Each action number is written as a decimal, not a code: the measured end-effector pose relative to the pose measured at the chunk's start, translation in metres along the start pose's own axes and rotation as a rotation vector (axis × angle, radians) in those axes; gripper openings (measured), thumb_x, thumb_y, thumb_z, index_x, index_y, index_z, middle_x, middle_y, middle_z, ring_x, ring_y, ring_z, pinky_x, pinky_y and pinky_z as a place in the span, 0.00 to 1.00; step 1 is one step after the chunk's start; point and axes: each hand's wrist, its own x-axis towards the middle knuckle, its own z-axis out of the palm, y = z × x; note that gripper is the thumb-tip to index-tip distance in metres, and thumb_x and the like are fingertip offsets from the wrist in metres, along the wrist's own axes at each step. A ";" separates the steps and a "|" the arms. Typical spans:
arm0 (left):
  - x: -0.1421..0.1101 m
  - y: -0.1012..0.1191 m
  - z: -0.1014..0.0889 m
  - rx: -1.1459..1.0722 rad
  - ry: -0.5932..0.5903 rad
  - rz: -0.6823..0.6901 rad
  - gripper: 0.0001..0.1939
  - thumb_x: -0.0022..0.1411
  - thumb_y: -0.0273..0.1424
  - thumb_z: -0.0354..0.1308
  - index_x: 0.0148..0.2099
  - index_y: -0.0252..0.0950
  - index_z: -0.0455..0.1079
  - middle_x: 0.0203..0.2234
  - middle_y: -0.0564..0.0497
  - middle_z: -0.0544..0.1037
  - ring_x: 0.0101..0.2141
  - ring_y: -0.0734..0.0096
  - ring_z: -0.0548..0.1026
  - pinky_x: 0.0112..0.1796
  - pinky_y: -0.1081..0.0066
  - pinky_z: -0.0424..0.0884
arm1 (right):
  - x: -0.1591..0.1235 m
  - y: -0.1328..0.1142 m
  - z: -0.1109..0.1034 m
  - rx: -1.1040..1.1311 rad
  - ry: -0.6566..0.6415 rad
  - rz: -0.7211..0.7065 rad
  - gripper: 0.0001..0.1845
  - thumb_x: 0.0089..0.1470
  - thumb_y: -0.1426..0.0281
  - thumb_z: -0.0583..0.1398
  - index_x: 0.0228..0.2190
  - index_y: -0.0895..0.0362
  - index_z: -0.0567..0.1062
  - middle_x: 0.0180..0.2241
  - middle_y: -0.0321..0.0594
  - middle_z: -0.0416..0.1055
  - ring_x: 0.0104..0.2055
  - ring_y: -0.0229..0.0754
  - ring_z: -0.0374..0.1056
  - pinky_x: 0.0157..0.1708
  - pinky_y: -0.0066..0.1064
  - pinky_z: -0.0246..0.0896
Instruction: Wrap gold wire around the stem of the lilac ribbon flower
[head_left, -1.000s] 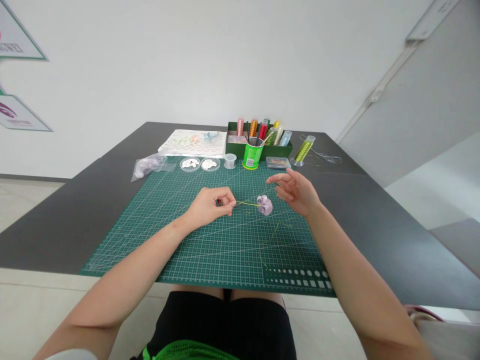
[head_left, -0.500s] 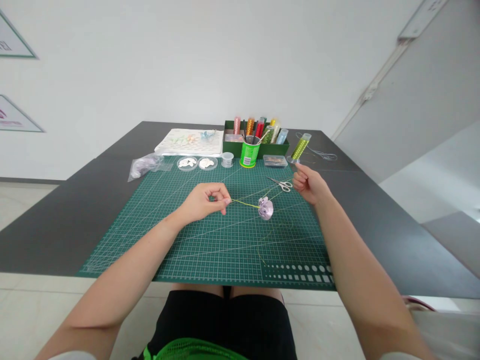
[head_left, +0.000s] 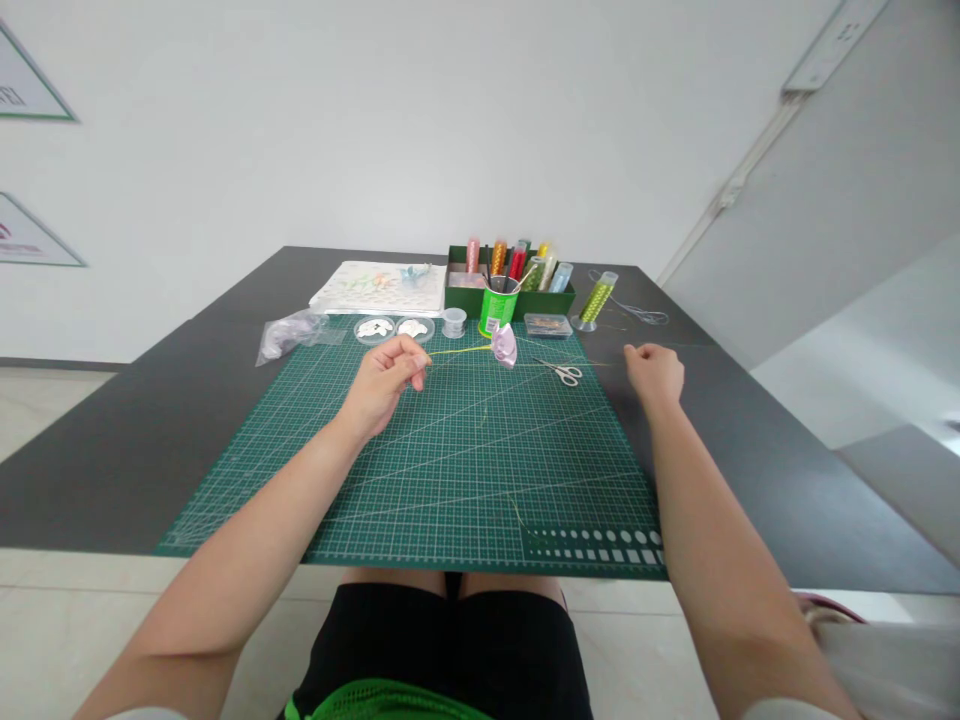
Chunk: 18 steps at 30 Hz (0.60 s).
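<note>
Between the thumb and fingers of my left hand (head_left: 386,385) is the thin yellow-green stem of a pale purple flower (head_left: 504,346). The bloom points right, raised above the green cutting mat. Off the mat's right edge, my right hand (head_left: 655,374) is closed, back of the hand upward. A fine thread (head_left: 598,363) runs toward its fingertips from the flower's side; the fingers hide its end. White-handled scissors (head_left: 564,373) lie on the mat between the two hands. Beyond my right hand a spool of yellow-green thread (head_left: 598,298) leans on a stand.
A green cup (head_left: 496,312) with tools stands before a green box (head_left: 465,300) of coloured spools. Two dishes of white pieces (head_left: 375,329), a small clear container (head_left: 454,321), a flat clear case (head_left: 548,325), a plastic bag (head_left: 289,333) and a white board (head_left: 382,295) lie around.
My left hand has moved up and left with the flower, which now sits higher and farther from me. My right hand has moved right, away from the spool, and turned back upward.
</note>
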 end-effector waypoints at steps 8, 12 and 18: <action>0.008 0.002 -0.009 -0.203 0.082 0.017 0.20 0.51 0.36 0.72 0.25 0.39 0.61 0.15 0.61 0.57 0.19 0.81 0.58 0.23 0.78 0.60 | 0.014 0.015 -0.008 -0.085 0.030 0.085 0.19 0.56 0.70 0.64 0.17 0.50 0.66 0.18 0.32 0.56 0.33 0.51 0.68 0.44 0.41 0.61; 0.008 0.001 -0.010 -0.227 0.100 -0.016 0.20 0.51 0.35 0.72 0.25 0.39 0.61 0.15 0.61 0.57 0.19 0.81 0.58 0.23 0.78 0.61 | 0.022 0.025 -0.019 -0.079 0.030 0.124 0.19 0.57 0.69 0.65 0.19 0.50 0.66 0.19 0.33 0.58 0.30 0.46 0.61 0.39 0.40 0.56; 0.011 0.002 -0.011 -0.422 0.168 -0.099 0.19 0.54 0.30 0.72 0.27 0.38 0.61 0.16 0.63 0.56 0.18 0.84 0.58 0.22 0.83 0.62 | 0.025 0.036 -0.022 -0.059 -0.024 0.149 0.16 0.58 0.64 0.65 0.21 0.51 0.72 0.16 0.33 0.59 0.27 0.45 0.59 0.34 0.40 0.54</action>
